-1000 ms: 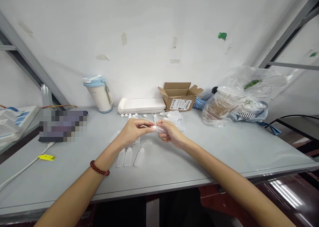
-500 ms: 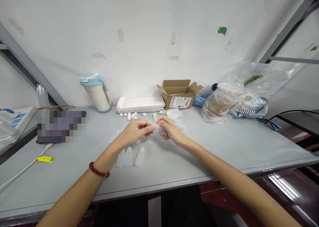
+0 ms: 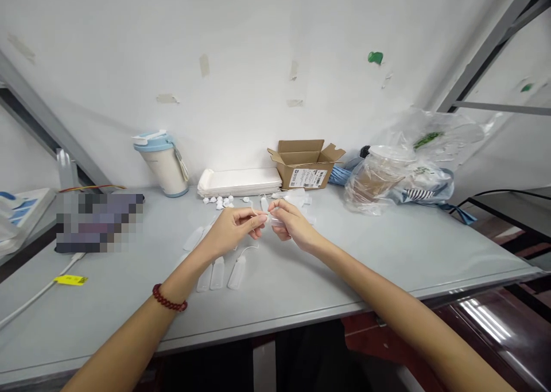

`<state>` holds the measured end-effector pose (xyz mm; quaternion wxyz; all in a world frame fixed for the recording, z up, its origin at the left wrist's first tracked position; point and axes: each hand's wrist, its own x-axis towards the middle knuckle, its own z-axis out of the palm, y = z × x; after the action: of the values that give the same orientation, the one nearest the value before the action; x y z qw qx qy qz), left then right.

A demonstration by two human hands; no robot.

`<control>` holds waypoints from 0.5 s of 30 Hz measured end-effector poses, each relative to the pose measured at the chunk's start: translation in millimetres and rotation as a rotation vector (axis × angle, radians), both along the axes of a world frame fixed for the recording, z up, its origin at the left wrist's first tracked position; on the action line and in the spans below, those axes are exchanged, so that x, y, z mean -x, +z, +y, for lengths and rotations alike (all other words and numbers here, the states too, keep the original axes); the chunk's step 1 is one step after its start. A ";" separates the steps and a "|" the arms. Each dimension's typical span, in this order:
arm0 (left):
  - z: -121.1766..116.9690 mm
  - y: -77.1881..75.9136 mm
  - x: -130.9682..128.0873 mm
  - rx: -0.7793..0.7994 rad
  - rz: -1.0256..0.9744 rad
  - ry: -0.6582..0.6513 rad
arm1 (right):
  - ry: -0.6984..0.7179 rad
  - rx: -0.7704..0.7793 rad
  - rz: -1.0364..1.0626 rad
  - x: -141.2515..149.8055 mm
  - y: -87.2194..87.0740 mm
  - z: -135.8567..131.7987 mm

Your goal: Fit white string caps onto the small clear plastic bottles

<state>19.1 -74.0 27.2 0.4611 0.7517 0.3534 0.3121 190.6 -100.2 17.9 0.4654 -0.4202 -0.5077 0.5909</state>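
Note:
My left hand and my right hand meet above the middle of the table, fingertips nearly touching. Pinched in the left fingers is a thin white cord. The right fingers are closed around a small translucent plastic bottle, mostly hidden by the hand. In front of the left hand lie several similar flat bottles; one bottle has a thin white cord at its neck. More translucent bottles lie behind the right hand. Several small white caps sit behind the left hand.
Along the wall stand a cream tumbler, a stack of white trays and an open cardboard box. A plastic bag with a cup is on the right. A blurred-out device with a white cable lies left.
The view has shifted slightly. My hands stay together at the same place, and a thin white cord now shows at the left fingertips.

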 end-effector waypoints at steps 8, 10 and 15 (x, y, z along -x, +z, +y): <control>-1.8 -2.4 -1.8 0.083 0.069 0.050 | -0.144 -0.253 -0.276 4.1 -10.4 -4.5; -2.8 -0.5 -0.6 0.060 0.076 0.042 | -0.170 -0.302 -0.330 4.9 -10.9 -6.0; -5.8 7.7 0.6 -0.013 0.052 -0.032 | -0.147 -0.221 -0.226 3.5 -8.5 -4.8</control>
<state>18.5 -79.9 34.9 0.4517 0.7682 0.3512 0.2872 187.1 -104.9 9.4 0.4906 -0.4662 -0.5865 0.4449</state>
